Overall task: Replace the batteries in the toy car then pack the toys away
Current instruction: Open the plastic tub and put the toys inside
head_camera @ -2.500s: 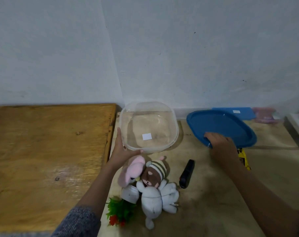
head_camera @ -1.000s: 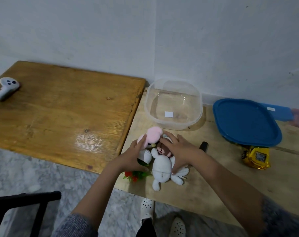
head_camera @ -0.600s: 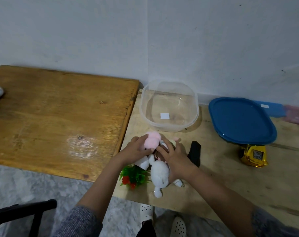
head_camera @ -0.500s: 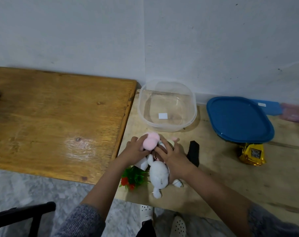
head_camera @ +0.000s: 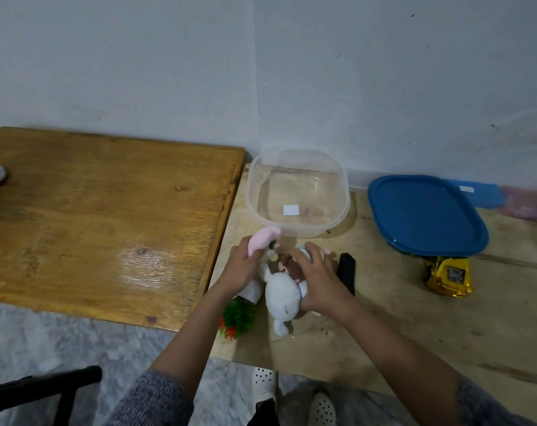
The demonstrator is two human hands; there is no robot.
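**Two-handed gripping of soft toys in front of the tub**

Holding a pink soft toy (head_camera: 262,241) in the left hand (head_camera: 241,267), with fingers curling round its lower part and its top sticking up, just in front of the near wall of the clear tub (head_camera: 249,195). Clasping a white plush toy (head_camera: 282,296) with the right hand (head_camera: 318,276), fingers and thumb wrapping over its upper end, with a small brown-faced doll (head_camera: 287,266) showing between both hands. Working near the front left corner of the plywood counter (head_camera: 399,333), close beside the edge of the wooden table (head_camera: 107,226). Being unable to tell whether the white plush toy is resting on the counter or raised off it. Leaving a black block (head_camera: 347,270) lying just right of the right hand, and a green plastic plant (head_camera: 238,318) sitting at the counter's front edge, under the left wrist. Leaving the gold toy car (head_camera: 448,276) untouched, well apart toward the right side of the counter, partly under the front rim of the blue lid (head_camera: 424,213). Leaving the tub standing at the back edge by the wall, with a white sticker (head_camera: 291,210) on its floor.
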